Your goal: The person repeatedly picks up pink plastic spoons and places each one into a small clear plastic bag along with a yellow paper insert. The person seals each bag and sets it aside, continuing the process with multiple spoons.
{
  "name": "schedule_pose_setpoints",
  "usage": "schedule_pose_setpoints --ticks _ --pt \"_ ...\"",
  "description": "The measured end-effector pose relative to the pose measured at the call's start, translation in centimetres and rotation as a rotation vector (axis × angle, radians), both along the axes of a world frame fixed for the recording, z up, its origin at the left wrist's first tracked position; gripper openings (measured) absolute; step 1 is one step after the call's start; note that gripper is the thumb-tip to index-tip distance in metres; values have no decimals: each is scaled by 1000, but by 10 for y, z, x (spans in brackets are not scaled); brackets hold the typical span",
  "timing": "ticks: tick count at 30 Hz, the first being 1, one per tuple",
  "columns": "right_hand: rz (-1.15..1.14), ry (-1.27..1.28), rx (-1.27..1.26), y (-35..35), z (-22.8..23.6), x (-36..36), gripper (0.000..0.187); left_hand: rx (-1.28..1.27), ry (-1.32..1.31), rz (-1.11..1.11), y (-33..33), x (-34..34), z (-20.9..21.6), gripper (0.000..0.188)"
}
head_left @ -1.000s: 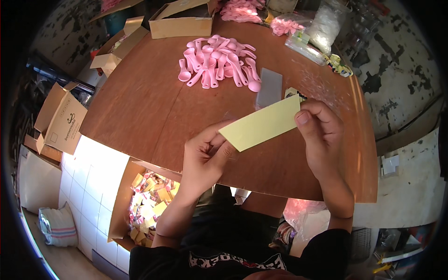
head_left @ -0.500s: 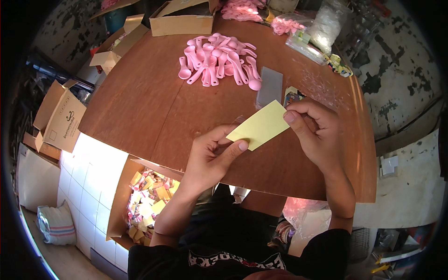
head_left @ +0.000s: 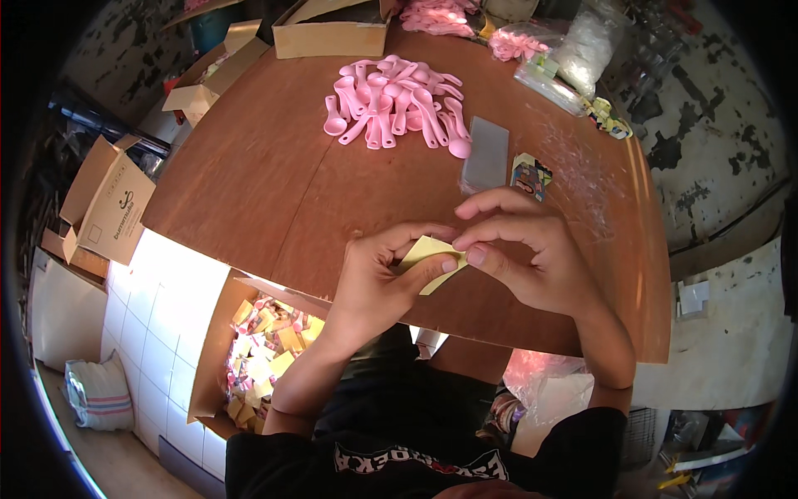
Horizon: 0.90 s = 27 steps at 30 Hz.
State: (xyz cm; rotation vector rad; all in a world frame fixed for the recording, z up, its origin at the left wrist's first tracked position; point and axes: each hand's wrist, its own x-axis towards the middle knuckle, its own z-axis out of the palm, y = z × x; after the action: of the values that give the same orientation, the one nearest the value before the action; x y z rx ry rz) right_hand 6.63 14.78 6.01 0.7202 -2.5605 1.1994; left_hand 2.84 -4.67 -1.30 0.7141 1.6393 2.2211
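A pale yellow paper card (head_left: 426, 249), now folded over, is held above the near part of the table. My left hand (head_left: 370, 274) grips it between thumb and fingers. At the card's right end, the thumb and index fingertip of my right hand (head_left: 536, 258) close on the folded edge, its other fingers curved above. Beyond my hands lie a stack of clear plastic sleeves (head_left: 486, 154) and a small pile of printed cards (head_left: 530, 176). Farther back is a heap of pink plastic spoons (head_left: 391, 104).
A box of small yellow-carded packets (head_left: 270, 358) stands below the table's near left edge. Cardboard boxes (head_left: 331, 37) sit at the back and left. Bagged pink spoons (head_left: 515, 43) and a clear plastic bag (head_left: 590, 54) are at the back right, with plastic scraps (head_left: 578, 170) nearer.
The flat card has been bent over into a fold. My right hand has moved left and nearer to my left hand, uncovering the printed cards.
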Motion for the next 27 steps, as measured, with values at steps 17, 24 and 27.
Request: schedule_pose_setpoints --ticks 17,24,27 --pt "-47 -89 187 -20 21 -6 13 -63 49 -54 -13 -2 -5 31" --pt "-2 107 288 -21 21 -10 13 -104 159 120 -13 -3 6 26" --pt "-34 -224 209 -21 26 -9 13 -144 286 208 -11 -3 7 22"
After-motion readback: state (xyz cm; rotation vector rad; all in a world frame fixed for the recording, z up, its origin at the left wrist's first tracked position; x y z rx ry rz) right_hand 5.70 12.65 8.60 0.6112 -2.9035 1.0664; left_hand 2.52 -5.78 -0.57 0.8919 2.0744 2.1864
